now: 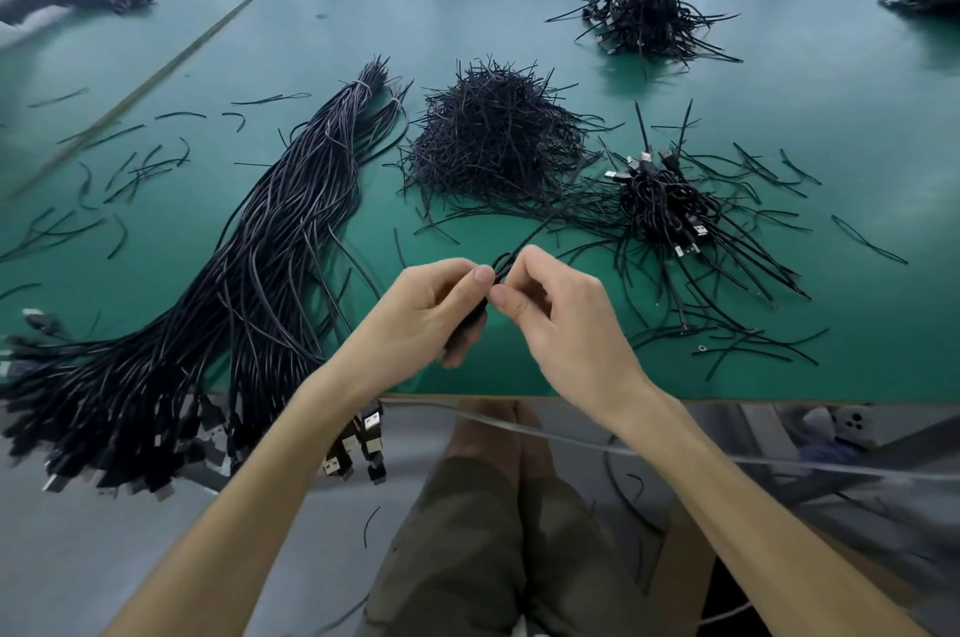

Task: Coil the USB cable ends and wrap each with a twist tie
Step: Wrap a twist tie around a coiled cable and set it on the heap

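I find nothing I can read from here: the plugs (371,423) hanging over the desk (831,116) edge show pale patches, too blurred to tell as letters or numbers.

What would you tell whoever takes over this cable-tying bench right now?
Left hand grips a small cable coil.
Right hand pinches a twist tie at the coil's top; the wrap looks unfinished.
Untied cable bundle lies left, loose tie heap centre, pile of tied coils right.
Done: that pile.
Left: finish this tie, then work through the bundle.
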`<state>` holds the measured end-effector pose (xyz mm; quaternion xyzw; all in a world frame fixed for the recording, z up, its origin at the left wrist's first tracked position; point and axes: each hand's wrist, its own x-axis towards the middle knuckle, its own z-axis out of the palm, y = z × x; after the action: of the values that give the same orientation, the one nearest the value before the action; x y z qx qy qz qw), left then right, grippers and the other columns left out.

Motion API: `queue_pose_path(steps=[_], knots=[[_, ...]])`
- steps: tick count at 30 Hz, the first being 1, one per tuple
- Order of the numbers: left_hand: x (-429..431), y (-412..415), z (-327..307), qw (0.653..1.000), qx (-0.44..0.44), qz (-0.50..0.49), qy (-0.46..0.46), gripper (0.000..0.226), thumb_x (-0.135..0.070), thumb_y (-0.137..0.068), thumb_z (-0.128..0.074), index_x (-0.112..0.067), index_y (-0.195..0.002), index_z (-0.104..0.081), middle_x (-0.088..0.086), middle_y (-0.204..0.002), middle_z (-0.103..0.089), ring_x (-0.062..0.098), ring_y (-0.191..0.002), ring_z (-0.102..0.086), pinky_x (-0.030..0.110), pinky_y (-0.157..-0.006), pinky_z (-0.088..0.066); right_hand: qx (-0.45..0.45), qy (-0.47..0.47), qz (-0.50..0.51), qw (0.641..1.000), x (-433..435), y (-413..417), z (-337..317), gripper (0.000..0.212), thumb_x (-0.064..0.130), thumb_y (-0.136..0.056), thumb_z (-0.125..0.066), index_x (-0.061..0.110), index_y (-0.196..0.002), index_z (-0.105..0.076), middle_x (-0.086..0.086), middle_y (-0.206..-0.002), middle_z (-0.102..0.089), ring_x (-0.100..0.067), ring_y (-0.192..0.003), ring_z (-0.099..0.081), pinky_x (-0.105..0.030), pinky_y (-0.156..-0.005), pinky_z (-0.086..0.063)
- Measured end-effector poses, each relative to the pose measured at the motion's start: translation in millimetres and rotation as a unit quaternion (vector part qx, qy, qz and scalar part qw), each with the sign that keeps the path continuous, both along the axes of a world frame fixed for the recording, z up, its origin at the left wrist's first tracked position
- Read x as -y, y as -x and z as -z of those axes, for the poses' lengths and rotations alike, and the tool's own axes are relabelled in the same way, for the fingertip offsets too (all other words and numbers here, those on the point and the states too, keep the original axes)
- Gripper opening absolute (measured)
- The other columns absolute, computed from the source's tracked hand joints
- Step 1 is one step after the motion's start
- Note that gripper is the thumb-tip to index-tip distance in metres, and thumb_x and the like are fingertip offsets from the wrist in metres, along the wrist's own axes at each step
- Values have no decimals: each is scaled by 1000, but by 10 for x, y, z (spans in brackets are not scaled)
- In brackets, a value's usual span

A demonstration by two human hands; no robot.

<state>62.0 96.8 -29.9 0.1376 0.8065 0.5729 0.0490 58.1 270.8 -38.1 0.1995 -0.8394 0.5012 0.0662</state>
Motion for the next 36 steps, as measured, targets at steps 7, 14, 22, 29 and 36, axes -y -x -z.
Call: queue_pose_path(steps=[7,14,22,29,36], knots=[[75,-33,-72,993,99,56,-24,43,-39,-106,-43,-3,-89,-59,10,-70,-62,29,-62,-62,44,-69,-53,-63,-76,-55,994,25,-48,4,28,12,-95,-65,15,-76,-44,7,-74,-50,-21,-70,-49,-47,-67,-45],[31,-14,26,999,50,-16,12,41,-31,-106,-52,-1,-78,-54,16,-58,-54,29,-49,-55,48,-54,-48,-69,-87,-50,993,42,-64,51,28,15,-96,-66,15,-78,-45,8,-76,-49,-24,-70,-50,-49,-67,-46],[97,-39,-16,998,21,-44,-26,33,-29,-105,-54,0,-90,-59,13,-64,-64,33,-56,-63,38,-53,-50,-57,-59,-47,996,78,-10,-15,27,14,-96,-66,11,-78,-47,7,-73,-49,-18,-69,-47,-38,-64,-42],[334,-70,-63,996,22,42,-81,20,-3,-88,-74,-4,-108,-69,16,-107,-69,24,-105,-64,34,-96,-55,-20,-2,-37,999,50,0,-1,24,12,-93,-71,6,-78,-52,9,-69,-53,-8,-65,-45,-18,-60,-35],[207,-6,-29,994,-54,-39,-82,29,20,-80,-69,-10,-78,-71,14,-91,-54,26,-86,-51,33,-79,-45,-43,5,-54,998,125,-19,-17,29,4,-91,-71,6,-75,-47,9,-66,-45,-7,-62,-39,-13,-60,-32]])
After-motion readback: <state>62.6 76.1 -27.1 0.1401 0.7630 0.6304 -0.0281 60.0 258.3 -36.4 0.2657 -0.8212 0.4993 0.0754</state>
